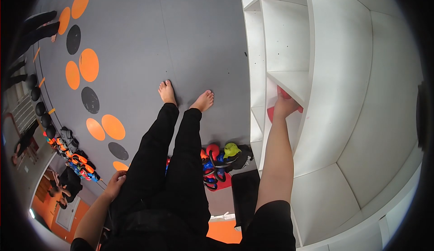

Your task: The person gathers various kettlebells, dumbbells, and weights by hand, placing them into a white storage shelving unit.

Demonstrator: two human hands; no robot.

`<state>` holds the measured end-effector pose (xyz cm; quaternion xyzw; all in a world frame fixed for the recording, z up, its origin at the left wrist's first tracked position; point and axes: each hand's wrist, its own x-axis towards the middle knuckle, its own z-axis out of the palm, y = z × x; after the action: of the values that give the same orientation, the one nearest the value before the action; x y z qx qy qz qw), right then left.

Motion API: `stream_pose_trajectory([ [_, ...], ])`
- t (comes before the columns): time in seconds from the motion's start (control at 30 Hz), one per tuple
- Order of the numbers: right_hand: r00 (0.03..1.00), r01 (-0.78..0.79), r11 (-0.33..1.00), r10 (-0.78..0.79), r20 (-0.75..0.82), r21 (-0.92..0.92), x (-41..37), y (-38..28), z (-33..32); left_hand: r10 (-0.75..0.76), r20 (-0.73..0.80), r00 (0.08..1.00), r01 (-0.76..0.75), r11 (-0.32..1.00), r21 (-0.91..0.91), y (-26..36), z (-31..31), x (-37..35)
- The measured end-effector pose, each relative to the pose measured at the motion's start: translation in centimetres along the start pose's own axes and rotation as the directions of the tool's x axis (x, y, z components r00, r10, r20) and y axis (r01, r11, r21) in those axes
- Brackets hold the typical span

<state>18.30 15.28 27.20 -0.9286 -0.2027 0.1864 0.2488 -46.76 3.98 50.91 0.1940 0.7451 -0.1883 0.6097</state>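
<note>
My right hand [285, 106] reaches into a compartment of the white shelf unit [289, 77] on the right. Its fingers are wrapped round a red object with rounded ends [283, 92], which shows on either side of the hand; the middle of it is hidden by my grip. Another red piece [271, 114] lies close by on the shelf floor, left of my wrist. My left hand [116, 183] hangs beside my left thigh, fingers curled in, with nothing showing in them.
Kettlebells [216, 158] in several colours stand on the floor by the shelf's near end, beside a black bench-like block [245, 197]. Dark balls [40, 109] and piled gear [77, 156] line the far left. Other people [68, 183] are at the left edge.
</note>
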Motion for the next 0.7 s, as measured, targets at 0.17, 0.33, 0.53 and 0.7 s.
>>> stream_pose_trajectory([
  [0.17,0.996,-0.045,0.999,0.044,0.076,0.020,1.8,2.1,1.2,-0.027,0.057,0.998,0.025,0.999,0.037,-1.3,-1.3,0.3],
  [0.33,0.997,0.033,0.972,-0.047,-0.055,-0.231,-0.2,2.2,-0.1,-0.054,0.096,0.994,0.049,0.997,0.052,-4.8,-3.3,2.4],
  [0.53,0.953,0.185,0.658,-0.301,-0.031,-0.730,-7.9,7.0,-3.2,-0.106,0.093,0.990,0.113,0.990,-0.078,-2.7,-3.0,1.5],
  [0.7,0.992,0.026,0.963,0.009,0.128,-0.269,-7.3,9.9,-2.5,-0.051,0.067,0.996,0.056,0.995,-0.083,-3.0,-2.6,0.9],
])
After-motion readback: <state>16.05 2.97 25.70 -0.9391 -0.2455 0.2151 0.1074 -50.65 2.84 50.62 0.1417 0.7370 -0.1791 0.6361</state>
